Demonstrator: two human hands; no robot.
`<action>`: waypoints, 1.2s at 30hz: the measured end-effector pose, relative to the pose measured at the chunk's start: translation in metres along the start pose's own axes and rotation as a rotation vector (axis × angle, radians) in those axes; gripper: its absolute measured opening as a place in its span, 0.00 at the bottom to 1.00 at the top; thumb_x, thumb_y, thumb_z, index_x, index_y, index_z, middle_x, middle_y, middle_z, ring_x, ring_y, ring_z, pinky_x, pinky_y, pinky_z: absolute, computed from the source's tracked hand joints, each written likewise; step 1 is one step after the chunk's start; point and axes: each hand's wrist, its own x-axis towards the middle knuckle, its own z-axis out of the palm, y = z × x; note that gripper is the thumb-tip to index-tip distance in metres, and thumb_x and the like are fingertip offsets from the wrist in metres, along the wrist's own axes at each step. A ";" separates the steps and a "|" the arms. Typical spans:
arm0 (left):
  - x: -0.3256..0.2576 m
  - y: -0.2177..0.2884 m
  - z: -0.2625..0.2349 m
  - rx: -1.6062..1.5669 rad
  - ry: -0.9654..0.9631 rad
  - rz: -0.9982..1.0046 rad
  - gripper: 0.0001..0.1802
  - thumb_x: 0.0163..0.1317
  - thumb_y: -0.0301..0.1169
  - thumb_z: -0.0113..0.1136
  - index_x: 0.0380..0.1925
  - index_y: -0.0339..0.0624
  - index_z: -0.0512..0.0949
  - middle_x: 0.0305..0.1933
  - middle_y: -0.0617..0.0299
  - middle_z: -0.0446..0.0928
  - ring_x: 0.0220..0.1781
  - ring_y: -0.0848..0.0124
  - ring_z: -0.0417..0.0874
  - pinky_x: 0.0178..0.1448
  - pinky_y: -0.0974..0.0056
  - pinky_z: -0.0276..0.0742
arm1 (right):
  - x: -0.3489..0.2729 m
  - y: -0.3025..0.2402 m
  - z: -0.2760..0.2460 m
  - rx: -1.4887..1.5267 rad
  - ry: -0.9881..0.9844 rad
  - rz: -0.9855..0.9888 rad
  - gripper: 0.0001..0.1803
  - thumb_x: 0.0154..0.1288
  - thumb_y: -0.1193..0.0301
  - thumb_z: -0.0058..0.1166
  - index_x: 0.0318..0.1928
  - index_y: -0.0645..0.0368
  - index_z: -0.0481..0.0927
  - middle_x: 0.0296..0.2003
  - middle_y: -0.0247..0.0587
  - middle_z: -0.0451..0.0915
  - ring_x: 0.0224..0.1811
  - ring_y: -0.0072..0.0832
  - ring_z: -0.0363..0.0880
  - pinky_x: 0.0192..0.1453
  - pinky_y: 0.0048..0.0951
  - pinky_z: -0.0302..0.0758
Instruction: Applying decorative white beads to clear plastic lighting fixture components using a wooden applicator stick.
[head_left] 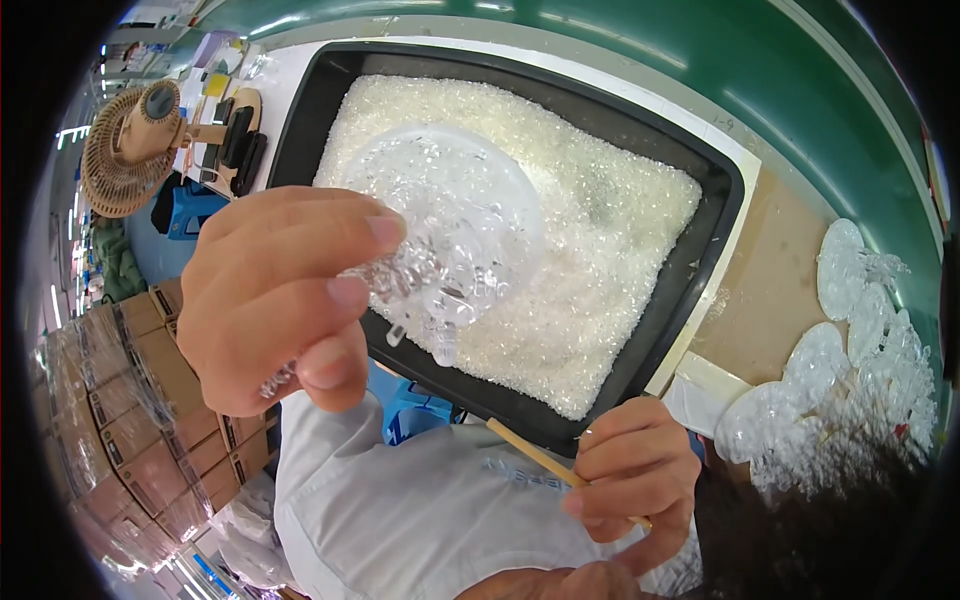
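Above the tray, my left hand (285,295) has its fingers closed on a clear, glass-like ornament (405,275). The ornament has a broad, translucent round disc and knobbly clear parts near my fingertips. Below and to the right, my right hand (640,480) grips a thin, light wooden stick (535,455), which slants up to the left. The stick's lower end shows past my fingers, and its kind is unclear. Behind the ornament, glittering white flakes (600,270) fill much of a black tray (735,190).
Several clear disc-shaped ornaments (815,365) are heaped on a brown board (755,300) at the right. A beige fan (130,145) stands at the far left. Stacked cardboard boxes (150,400) are at the lower left. A blue stool (415,410) shows behind the tray's edge.
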 end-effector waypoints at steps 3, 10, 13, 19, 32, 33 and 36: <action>0.004 0.007 -0.002 0.038 -0.060 0.016 0.19 0.79 0.40 0.53 0.35 0.33 0.72 0.29 0.44 0.84 0.24 0.58 0.87 0.27 0.57 0.86 | 0.001 -0.006 -0.006 -0.096 -0.060 0.026 0.15 0.64 0.79 0.58 0.47 0.43 0.83 0.38 0.35 0.83 0.26 0.28 0.80 0.31 0.31 0.78; -0.002 0.029 -0.002 0.241 0.013 -0.235 0.18 0.78 0.36 0.51 0.45 0.25 0.76 0.35 0.40 0.84 0.28 0.57 0.88 0.35 0.58 0.86 | -0.003 0.013 0.002 -0.046 0.090 -0.099 0.05 0.60 0.76 0.59 0.38 0.57 0.79 0.37 0.43 0.81 0.25 0.31 0.80 0.26 0.30 0.76; 0.000 0.027 0.021 0.156 0.248 -0.591 0.19 0.77 0.36 0.56 0.41 0.24 0.81 0.35 0.46 0.85 0.29 0.63 0.86 0.34 0.63 0.83 | -0.008 0.017 0.009 -0.090 0.216 -0.032 0.04 0.62 0.79 0.53 0.37 0.61 0.78 0.35 0.48 0.78 0.23 0.31 0.78 0.24 0.30 0.75; 0.004 0.012 0.015 0.130 0.233 -0.675 0.17 0.76 0.34 0.58 0.41 0.25 0.83 0.32 0.50 0.85 0.28 0.69 0.86 0.33 0.68 0.81 | -0.005 0.017 0.006 -0.063 0.200 0.063 0.05 0.63 0.83 0.50 0.37 0.62 0.77 0.35 0.47 0.76 0.21 0.28 0.73 0.23 0.28 0.75; 0.008 0.017 0.013 0.145 0.122 -0.699 0.16 0.76 0.32 0.58 0.41 0.24 0.83 0.33 0.48 0.85 0.27 0.69 0.86 0.32 0.67 0.83 | -0.002 0.012 0.016 -0.036 0.427 0.139 0.05 0.64 0.81 0.54 0.40 0.60 0.77 0.38 0.48 0.77 0.22 0.28 0.80 0.26 0.23 0.80; 0.008 0.020 0.013 0.150 0.120 -0.704 0.16 0.76 0.32 0.58 0.41 0.24 0.83 0.33 0.48 0.85 0.27 0.69 0.86 0.32 0.67 0.83 | 0.007 0.008 0.012 -0.165 0.318 0.179 0.07 0.63 0.82 0.55 0.41 0.60 0.77 0.40 0.49 0.78 0.23 0.28 0.82 0.27 0.22 0.82; 0.007 0.026 0.015 0.132 0.090 -0.650 0.14 0.76 0.29 0.57 0.41 0.22 0.81 0.34 0.45 0.85 0.28 0.67 0.87 0.33 0.66 0.84 | 0.026 0.005 0.008 -0.323 0.153 0.229 0.10 0.61 0.82 0.56 0.42 0.61 0.77 0.41 0.50 0.78 0.25 0.30 0.85 0.28 0.22 0.84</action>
